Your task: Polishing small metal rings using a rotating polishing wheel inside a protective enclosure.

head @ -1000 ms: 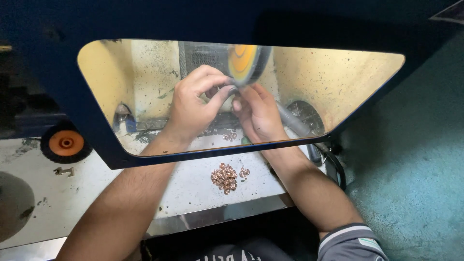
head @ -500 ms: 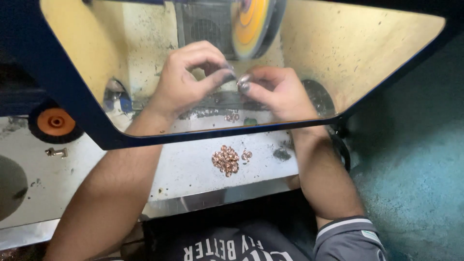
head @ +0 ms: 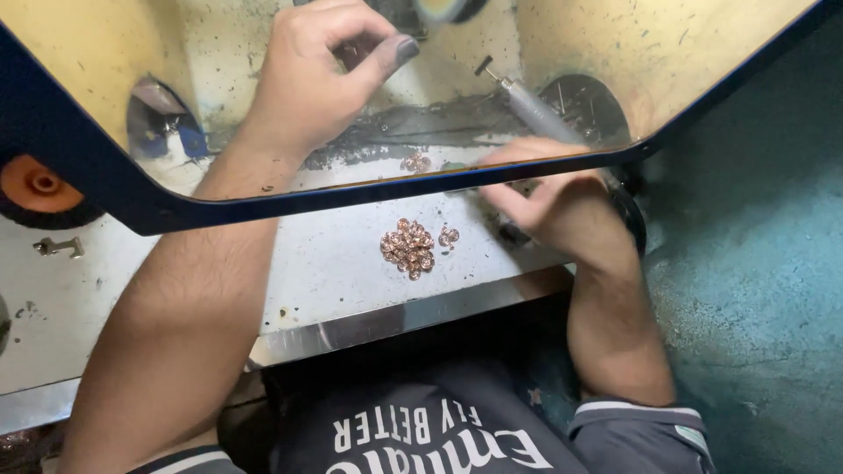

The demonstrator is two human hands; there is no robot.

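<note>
The right hand lay nearer the pile of small copper-coloured rings, which sat just left of its blurred fingers; whether they gripped anything was unclear. The left hand, thumb and forefinger pinched together, was farther, beyond the pile

1. Two hands: left hand, right hand.
2. One heap of small copper-coloured rings; the pieces are too many and too small to count.
3. One metal rod tool.
4. One orange knob.
</note>
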